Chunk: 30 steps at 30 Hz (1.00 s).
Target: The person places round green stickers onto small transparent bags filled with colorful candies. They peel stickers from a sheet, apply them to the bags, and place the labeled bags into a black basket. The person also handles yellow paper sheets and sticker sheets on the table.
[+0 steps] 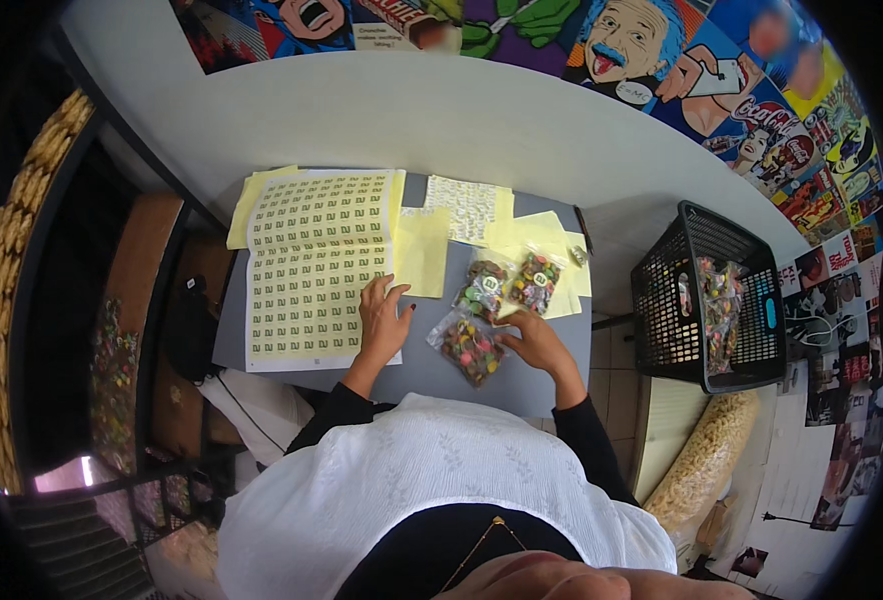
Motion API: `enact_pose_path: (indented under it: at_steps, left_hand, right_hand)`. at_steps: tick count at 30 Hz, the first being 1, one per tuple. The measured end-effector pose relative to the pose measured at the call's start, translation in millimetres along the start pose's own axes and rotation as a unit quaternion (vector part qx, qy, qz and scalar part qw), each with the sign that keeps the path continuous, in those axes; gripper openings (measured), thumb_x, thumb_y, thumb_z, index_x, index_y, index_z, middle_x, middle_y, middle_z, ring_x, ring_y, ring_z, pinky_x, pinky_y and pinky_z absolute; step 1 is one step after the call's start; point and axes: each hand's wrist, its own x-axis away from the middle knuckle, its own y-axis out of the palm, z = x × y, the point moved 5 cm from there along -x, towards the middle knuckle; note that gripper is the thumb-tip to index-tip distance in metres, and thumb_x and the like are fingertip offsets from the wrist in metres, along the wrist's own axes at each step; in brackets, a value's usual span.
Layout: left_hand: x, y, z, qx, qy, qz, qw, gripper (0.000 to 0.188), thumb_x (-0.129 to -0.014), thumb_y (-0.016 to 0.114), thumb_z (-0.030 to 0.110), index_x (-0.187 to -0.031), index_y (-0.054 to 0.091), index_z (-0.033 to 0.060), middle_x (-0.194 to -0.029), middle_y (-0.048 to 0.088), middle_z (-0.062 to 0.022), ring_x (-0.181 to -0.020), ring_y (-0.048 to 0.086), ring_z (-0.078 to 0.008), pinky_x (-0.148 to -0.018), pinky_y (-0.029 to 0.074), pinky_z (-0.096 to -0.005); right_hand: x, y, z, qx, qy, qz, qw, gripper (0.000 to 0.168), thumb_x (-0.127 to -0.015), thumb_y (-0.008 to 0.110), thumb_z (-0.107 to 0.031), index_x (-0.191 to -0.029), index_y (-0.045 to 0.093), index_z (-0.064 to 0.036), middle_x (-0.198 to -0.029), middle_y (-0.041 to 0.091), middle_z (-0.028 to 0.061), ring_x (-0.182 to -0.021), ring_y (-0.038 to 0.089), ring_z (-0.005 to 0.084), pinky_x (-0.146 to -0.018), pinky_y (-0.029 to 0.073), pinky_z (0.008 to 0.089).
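My left hand (386, 319) rests at the lower right edge of a large sheet of round printed stickers (314, 262), fingers spread and holding nothing. My right hand (539, 341) is beside a clear plastic bag of colourful candies (471, 349), its thumb at the bag's right edge and its fingers apart. No sticker shows on the upper face of this bag. Behind it lie two similar candy bags, the left bag (479, 294) and the right bag (537, 289), each with a round sticker on its front. The right fingertips are close to the lower edges of these two.
The grey table (422, 360) also holds yellow backing paper (422, 251) and a partly used sticker sheet (460, 210). A black plastic crate (760, 330) with candy bags stands right, near a long bag of puffed snacks (704, 457). A wooden bin of candies (115, 375) is left.
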Motion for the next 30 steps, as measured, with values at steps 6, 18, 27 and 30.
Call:
enact_pose_path:
  at_steps: [6, 18, 27, 30]
  left_hand:
    - [2.0, -10.3, -28.6, -0.059, 0.021, -0.054, 0.997, 0.047, -0.074, 0.076, 0.020, -0.119, 0.064, 0.0160, -0.146, 0.029, -0.0192, -0.138, 0.019, -0.0437, -0.106, 0.020, -0.0632]
    - [11.6, -17.3, -41.2, -0.055, 0.040, -0.102, 0.992, 0.054, -0.073, 0.078, 0.022, -0.124, 0.061, 0.0180, -0.149, 0.021, -0.0191, -0.140, 0.014, -0.0436, -0.107, 0.016, -0.0661]
    - [8.8, -28.2, -49.0, -0.044, 0.040, -0.093, 0.994, 0.055, -0.071, 0.079, 0.020, -0.123, 0.061, 0.0177, -0.149, 0.022, -0.0190, -0.140, 0.015, -0.0428, -0.107, 0.016, -0.0670]
    - [7.4, -27.6, -53.1, -0.042, 0.032, -0.095, 0.994, 0.055, -0.072, 0.079, 0.020, -0.123, 0.061, 0.0180, -0.149, 0.022, -0.0184, -0.140, 0.015, -0.0420, -0.107, 0.016, -0.0671]
  right_hand:
    - [-84.5, 54.7, -19.6, -0.018, -0.048, 0.106, 0.993, 0.030, -0.082, 0.070, -0.017, -0.108, 0.064, -0.003, -0.102, 0.057, 0.0197, -0.099, 0.056, 0.0373, -0.086, 0.045, 0.0419]
    - [-151.7, 105.0, -0.5, -0.021, 0.087, 0.096, 0.991, 0.043, -0.082, 0.071, -0.025, -0.115, 0.062, 0.002, -0.105, 0.060, 0.0188, -0.094, 0.061, 0.0285, -0.083, 0.049, 0.0362]
    - [-129.4, 68.1, -41.3, -0.105, 0.084, 0.161, 0.978, 0.040, -0.083, 0.066, -0.013, -0.119, 0.060, 0.004, -0.115, 0.060, 0.0185, -0.097, 0.063, 0.0299, -0.084, 0.050, 0.0365]
    - [-110.3, 51.8, -49.6, -0.141, 0.096, 0.222, 0.960, 0.037, -0.082, 0.066, -0.008, -0.116, 0.060, 0.007, -0.114, 0.057, 0.0180, -0.095, 0.062, 0.0251, -0.081, 0.051, 0.0337]
